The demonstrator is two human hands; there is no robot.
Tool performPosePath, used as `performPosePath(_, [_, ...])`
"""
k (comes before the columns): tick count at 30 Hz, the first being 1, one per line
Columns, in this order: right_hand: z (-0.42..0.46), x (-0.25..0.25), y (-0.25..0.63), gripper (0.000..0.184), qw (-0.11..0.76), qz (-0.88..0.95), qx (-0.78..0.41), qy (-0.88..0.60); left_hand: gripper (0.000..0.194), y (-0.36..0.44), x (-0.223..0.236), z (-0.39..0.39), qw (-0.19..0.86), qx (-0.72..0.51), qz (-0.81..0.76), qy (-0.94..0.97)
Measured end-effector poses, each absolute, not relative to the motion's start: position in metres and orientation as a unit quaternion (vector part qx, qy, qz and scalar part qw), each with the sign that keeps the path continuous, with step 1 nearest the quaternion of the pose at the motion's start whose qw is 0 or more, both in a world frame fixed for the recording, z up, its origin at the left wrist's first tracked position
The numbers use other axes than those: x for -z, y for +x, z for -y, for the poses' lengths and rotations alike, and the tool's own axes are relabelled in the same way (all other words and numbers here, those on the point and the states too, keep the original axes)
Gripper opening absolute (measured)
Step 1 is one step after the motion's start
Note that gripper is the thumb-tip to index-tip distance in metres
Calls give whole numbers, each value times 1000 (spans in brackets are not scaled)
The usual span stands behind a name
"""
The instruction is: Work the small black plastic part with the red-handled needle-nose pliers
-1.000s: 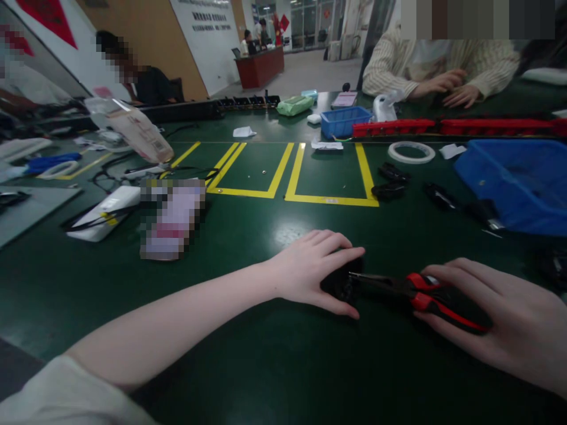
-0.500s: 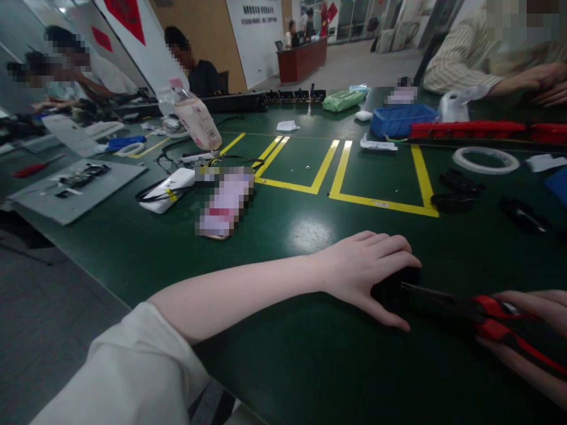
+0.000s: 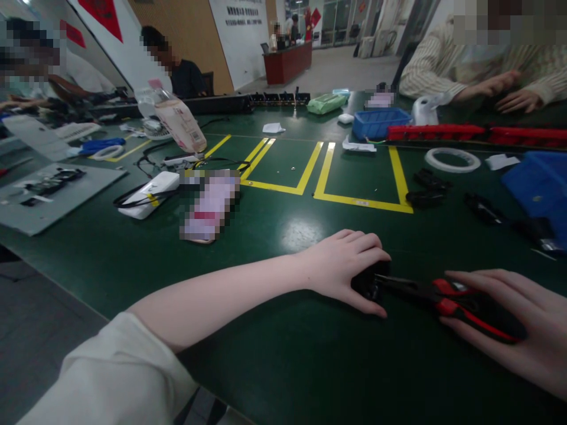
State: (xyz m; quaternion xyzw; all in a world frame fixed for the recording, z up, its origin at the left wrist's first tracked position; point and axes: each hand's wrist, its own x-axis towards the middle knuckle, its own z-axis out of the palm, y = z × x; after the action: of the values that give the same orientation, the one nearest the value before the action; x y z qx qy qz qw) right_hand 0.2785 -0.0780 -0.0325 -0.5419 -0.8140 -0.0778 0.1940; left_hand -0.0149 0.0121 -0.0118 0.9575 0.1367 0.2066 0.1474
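Observation:
My left hand [image 3: 345, 265] grips a small black part [image 3: 370, 282] against the green table, thumb on the near side and fingers over the far side. What kind of part it is I cannot make out. In my right hand [image 3: 522, 313] is a pair of needle-nose pliers [image 3: 449, 298] with red and black handles, its fingers and thumb along the two handles. The thin jaws point left and reach the black part at its right side. Whether the jaw tips pinch anything is too small to tell.
Dark clips [image 3: 429, 188] and a roll of white tape [image 3: 452, 160] lie beyond my right hand, near a blue bin [image 3: 538, 189]. A phone [image 3: 210, 206], a white box with a cord [image 3: 148, 195] and a bottle [image 3: 179, 121] are at left. A co-worker's hands [image 3: 500, 94] rest across the table.
The view has turned slightly right, so the scene shifts left and more of my right hand and the blue bin shows. Both hands keep their hold on the black part and the pliers.

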Motion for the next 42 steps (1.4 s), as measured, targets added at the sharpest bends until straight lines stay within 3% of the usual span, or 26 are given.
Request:
performPosePath(4, [77, 21, 273, 47, 195, 847, 126, -477, 71, -15, 10, -11, 163, -188, -152, 957])
performPosePath(11, [78, 12, 279, 48, 226, 853, 129, -453, 72, -16, 8, -11, 170, -168, -168, 956])
performPosePath(30, [74, 17, 287, 37, 306, 715, 55, -626, 86, -14, -7, 1, 253, -115, -253, 926])
performPosePath(35, [71, 10, 284, 39, 226, 708, -59, -667, 85, -12, -9, 6, 240, -91, -283, 924])
performPosePath(42, [72, 11, 278, 48, 211, 706, -73, -672, 87, -11, -9, 9, 210, -97, -300, 926])
